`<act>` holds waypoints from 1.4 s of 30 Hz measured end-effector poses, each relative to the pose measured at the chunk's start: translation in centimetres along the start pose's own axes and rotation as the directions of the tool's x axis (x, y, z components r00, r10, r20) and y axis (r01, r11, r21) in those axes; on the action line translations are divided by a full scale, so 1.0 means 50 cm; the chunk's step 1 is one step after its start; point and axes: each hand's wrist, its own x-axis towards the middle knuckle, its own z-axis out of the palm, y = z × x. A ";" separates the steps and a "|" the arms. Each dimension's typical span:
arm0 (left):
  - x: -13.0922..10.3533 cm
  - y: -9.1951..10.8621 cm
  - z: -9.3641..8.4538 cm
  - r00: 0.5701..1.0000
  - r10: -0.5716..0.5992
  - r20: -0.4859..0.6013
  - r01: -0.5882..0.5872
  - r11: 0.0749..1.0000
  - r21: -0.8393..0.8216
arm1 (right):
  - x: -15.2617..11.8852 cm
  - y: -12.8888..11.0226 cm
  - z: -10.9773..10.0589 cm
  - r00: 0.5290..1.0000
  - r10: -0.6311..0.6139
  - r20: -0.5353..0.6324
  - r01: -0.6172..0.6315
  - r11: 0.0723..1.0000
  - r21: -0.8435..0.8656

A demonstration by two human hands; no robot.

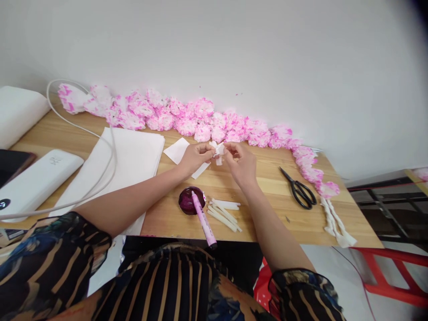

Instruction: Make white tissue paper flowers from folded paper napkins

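Between my two hands is a small white paper flower (218, 149) with petals sticking out. My left hand (197, 158) pinches its left side between thumb and fingers. On the other side, the fingertips of my right hand (242, 164) close on its edge. White paper pieces (177, 150) lie partly under my left hand. Nearer my body, a pink marker (203, 218) leans on a small dark purple dish (186, 201). Several thin white paper rolls (224, 215) lie to the right of the marker.
A row of pink and white paper flowers (187, 118) runs along the wall. Black-handled scissors (301, 192) lie on the right. At left are a stack of white paper (133, 149), a power bank (43, 178) and a white cable (113, 156). A red stool (384, 276) stands below.
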 end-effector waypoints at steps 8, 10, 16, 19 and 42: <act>0.003 -0.005 -0.001 0.998 0.053 -0.017 -0.052 0.998 0.039 | -0.008 -0.015 -0.008 0.941 -0.325 0.093 0.333 0.845 -0.419; 0.003 -0.007 -0.001 0.998 0.063 -0.006 -0.062 0.997 0.050 | -0.008 -0.014 -0.006 0.944 -0.311 0.107 0.326 0.834 -0.445; 0.001 -0.011 -0.002 0.996 0.082 0.020 -0.084 0.986 0.145 | -0.009 -0.009 0.000 0.964 -0.248 0.093 0.264 0.872 -0.413; 0.001 -0.012 -0.002 0.995 0.096 0.035 -0.101 0.981 0.168 | -0.010 -0.009 0.001 0.971 -0.227 0.075 0.238 0.891 -0.385; 0.001 -0.003 -0.001 0.998 -0.002 -0.056 0.002 1.000 -0.008 | 0.004 -0.004 -0.003 0.994 0.082 0.078 -0.079 0.996 -0.036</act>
